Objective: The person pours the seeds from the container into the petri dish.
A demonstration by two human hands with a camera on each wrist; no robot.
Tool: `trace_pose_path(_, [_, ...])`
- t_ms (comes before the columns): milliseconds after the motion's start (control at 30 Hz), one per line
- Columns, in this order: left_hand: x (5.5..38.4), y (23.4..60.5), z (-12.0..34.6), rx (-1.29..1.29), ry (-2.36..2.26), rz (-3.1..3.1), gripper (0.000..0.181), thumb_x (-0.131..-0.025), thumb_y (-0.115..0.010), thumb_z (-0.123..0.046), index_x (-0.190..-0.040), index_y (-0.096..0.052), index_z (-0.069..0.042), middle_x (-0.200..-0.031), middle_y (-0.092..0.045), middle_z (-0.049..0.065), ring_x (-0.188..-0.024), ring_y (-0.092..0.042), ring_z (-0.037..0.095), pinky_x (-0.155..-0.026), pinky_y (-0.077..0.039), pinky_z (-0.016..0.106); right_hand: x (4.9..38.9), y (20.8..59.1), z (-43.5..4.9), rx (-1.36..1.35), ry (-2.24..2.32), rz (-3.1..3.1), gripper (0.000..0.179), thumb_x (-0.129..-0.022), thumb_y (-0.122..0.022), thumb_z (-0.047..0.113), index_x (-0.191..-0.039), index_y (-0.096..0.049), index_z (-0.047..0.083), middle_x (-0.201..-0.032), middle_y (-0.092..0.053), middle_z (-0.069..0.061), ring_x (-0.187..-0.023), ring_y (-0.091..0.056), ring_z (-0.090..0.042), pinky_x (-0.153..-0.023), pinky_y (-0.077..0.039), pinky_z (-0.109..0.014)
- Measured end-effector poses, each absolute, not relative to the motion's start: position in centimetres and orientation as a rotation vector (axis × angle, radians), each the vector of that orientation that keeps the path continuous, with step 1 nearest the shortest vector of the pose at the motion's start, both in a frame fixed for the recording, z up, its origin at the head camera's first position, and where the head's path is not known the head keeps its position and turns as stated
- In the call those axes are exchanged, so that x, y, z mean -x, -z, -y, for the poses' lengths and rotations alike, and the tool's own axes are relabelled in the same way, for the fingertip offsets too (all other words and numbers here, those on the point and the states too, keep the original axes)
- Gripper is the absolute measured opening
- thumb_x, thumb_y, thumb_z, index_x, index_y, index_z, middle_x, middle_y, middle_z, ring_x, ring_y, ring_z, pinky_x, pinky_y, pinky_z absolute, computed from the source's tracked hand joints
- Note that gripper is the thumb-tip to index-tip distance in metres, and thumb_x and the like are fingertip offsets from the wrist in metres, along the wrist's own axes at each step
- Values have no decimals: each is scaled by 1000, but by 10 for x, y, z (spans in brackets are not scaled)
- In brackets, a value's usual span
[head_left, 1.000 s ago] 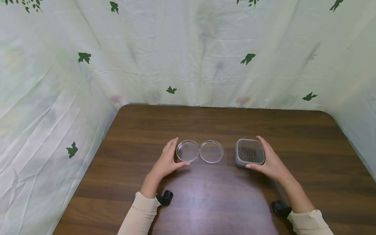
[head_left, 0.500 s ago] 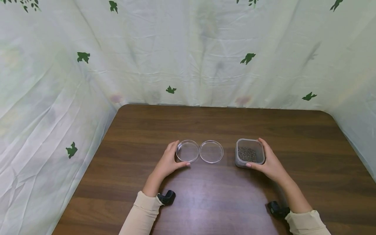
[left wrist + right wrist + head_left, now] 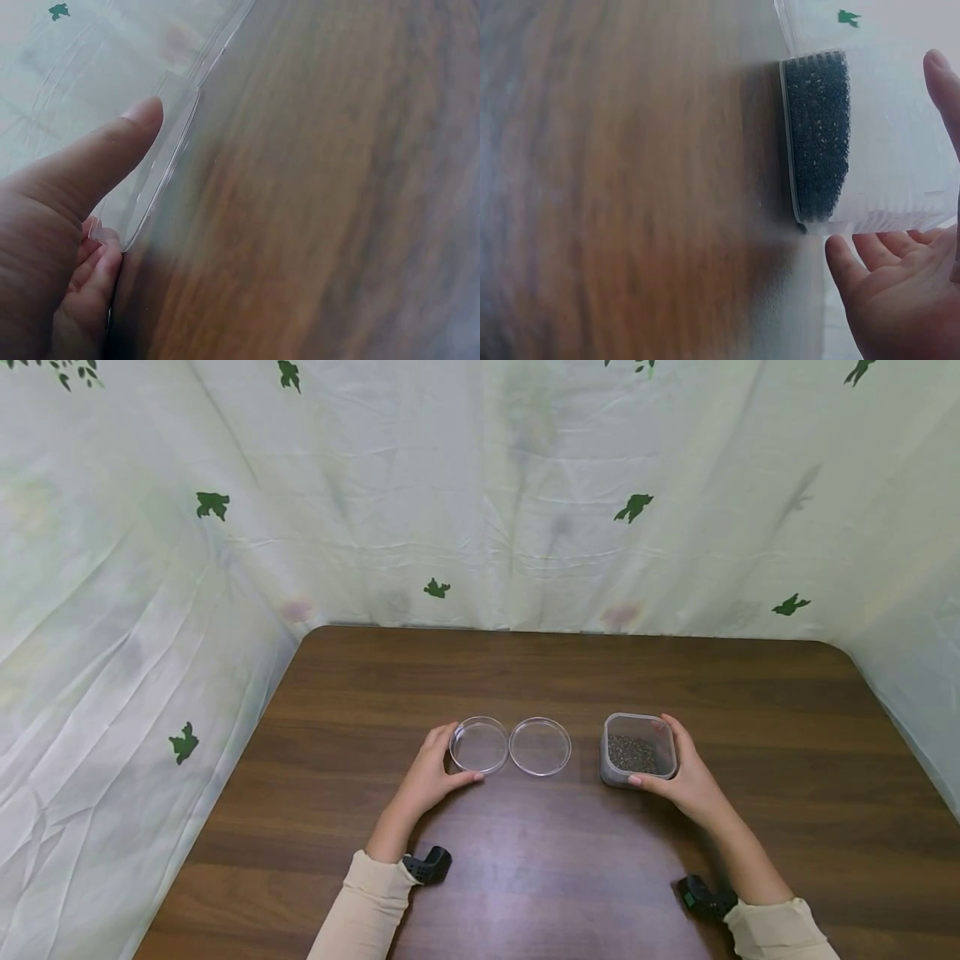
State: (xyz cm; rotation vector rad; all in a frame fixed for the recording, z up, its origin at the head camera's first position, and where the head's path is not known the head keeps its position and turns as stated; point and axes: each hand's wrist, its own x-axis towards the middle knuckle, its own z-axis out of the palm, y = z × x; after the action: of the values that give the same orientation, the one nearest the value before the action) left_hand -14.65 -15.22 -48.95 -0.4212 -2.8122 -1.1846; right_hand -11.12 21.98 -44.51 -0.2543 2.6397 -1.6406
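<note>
A clear, shallow round petri dish (image 3: 480, 745) lies on the brown wood-grain table. My left hand (image 3: 426, 781) holds it from the left, the thumb at its near edge and the fingers by its left rim. Beside it on the right lies a second clear round dish (image 3: 540, 747), rims side by side. Farther right stands a square translucent plastic tub (image 3: 639, 721), with no lid on it, partly filled with small dark speckled grains (image 3: 819, 135). My right hand (image 3: 690, 781) grips this tub, thumb along the near side and fingers round the right side.
The wooden table (image 3: 525, 677) reaches back to a pale curtain (image 3: 487, 527) printed with green birds, which also hangs along both sides. A black wrist camera (image 3: 427, 866) sits on the left wrist, another black camera (image 3: 705, 897) on the right.
The left fingertips have drawn in slightly against the dish's rim. The right fingers have lowered a little along the tub, and the right wrist has shifted slightly left. Dishes and tub stay put.
</note>
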Motion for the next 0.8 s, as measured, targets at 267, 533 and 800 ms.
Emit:
trace_pose_path(267, [146, 492, 152, 414, 1222, 2782, 89, -62, -82, -31, -132, -38, 3, -127, -40, 20, -117, -39, 30, -98, -31, 42, 118, 464, -227, 243, 1689, -2635, 102, -67, -79, 11, -141, -10, 3, -139, -26, -23, -128, -19, -37, -96, -20, -55])
trace_pose_path(533, [146, 494, 152, 412, 1221, 2769, 89, -62, -82, -33, -132, -39, 2, -127, -41, 19, -117, -40, 30, -97, -31, 44, 121, 464, -227, 245, 1675, -2657, 100, -67, -80, 16, -140, -13, 3, -139, -27, -20, -130, -17, -36, -98, -19, -55])
trace_pose_path(800, [146, 495, 152, 400, 1217, 2773, 89, -62, -82, -34, -132, -39, 1, -127, -41, 18, -116, -40, 30, -97, -32, 43, 122, 453, -219, 245, 1626, -2748, 100, -65, -82, 21, -141, -18, 6, -136, -32, -18, -124, -27, -36, -93, -26, -57])
